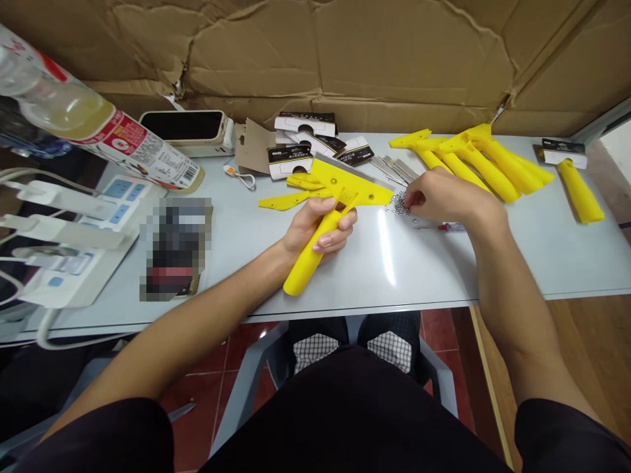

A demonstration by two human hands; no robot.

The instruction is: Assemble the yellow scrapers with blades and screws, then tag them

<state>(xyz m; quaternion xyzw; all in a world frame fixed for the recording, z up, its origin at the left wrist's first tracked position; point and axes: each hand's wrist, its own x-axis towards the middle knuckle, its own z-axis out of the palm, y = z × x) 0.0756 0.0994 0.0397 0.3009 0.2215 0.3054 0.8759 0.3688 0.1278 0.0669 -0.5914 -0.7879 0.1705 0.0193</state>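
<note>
My left hand (320,230) is wrapped round the handle of a yellow scraper (309,261). Its wide head with a metal blade along the far edge points up and away from me, and two holes show in the head. My right hand (440,197) is over a pile of small metal screws (398,203), thumb and fingers pinched together; whether a screw is between them is hidden. Close to that hand lies a screwdriver (449,227) with a red and clear handle. Metal blades (394,169) lie just behind the screws.
Yellow scraper handles (486,164) are heaped at the back right, with a carded scraper (582,190) beyond. Loose yellow plates (286,200) and black-and-white cards (290,161) lie behind my left hand. Leftward are a bottle (142,148), a power strip (81,263) and a blurred phone (177,249).
</note>
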